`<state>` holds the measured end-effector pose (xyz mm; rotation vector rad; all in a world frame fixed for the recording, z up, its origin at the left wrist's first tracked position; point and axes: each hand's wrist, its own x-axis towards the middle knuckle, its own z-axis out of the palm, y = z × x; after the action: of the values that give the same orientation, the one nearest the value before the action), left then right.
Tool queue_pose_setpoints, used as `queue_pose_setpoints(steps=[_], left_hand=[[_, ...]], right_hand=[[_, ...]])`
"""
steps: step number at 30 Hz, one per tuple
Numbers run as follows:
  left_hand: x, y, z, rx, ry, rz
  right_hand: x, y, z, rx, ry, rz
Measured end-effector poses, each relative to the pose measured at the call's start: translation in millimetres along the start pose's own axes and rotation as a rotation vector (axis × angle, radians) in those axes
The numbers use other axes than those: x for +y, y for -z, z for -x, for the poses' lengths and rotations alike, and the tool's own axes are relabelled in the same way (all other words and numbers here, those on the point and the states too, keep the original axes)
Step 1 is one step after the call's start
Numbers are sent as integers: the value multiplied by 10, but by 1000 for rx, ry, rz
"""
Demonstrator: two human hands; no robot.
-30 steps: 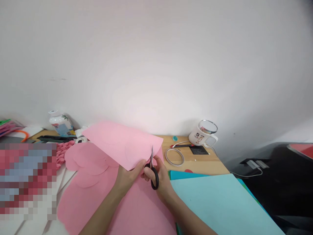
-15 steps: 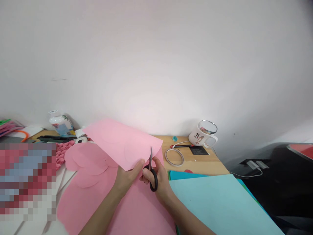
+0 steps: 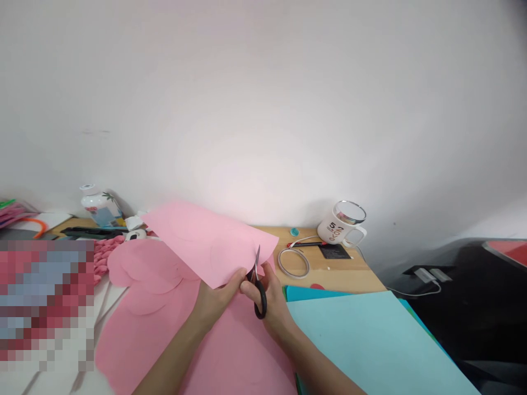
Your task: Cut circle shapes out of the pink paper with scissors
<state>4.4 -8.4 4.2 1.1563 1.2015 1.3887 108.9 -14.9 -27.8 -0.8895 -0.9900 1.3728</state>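
My left hand (image 3: 216, 299) pinches the near edge of a raised pink paper sheet (image 3: 206, 238), thumb on top. My right hand (image 3: 269, 304) grips black-handled scissors (image 3: 257, 285), fingers through the loops. The blades point up and are slightly parted at the sheet's near right edge. Faint curved lines show on the sheet. More pink paper (image 3: 152, 312) with rounded lobes lies flat on the desk under both hands.
A light blue sheet (image 3: 370, 343) lies at the right over darker blue and green ones. A white mug (image 3: 341, 225), coiled white cable (image 3: 293, 262) and black card (image 3: 334, 251) sit on the wooden desk (image 3: 354, 277). A white bottle (image 3: 99, 206) stands far left.
The scissor blades have parted slightly and tilted a little to the right. The pink sheet's right corner has shifted a little to the right. Both hands stay almost in place.
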Motion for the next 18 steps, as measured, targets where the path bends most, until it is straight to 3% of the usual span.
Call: queue_pose_setpoints(steps=[18], left_hand=[[46, 18, -5, -90, 19, -28]], right_hand=[[76, 51, -13, -12, -4, 40]])
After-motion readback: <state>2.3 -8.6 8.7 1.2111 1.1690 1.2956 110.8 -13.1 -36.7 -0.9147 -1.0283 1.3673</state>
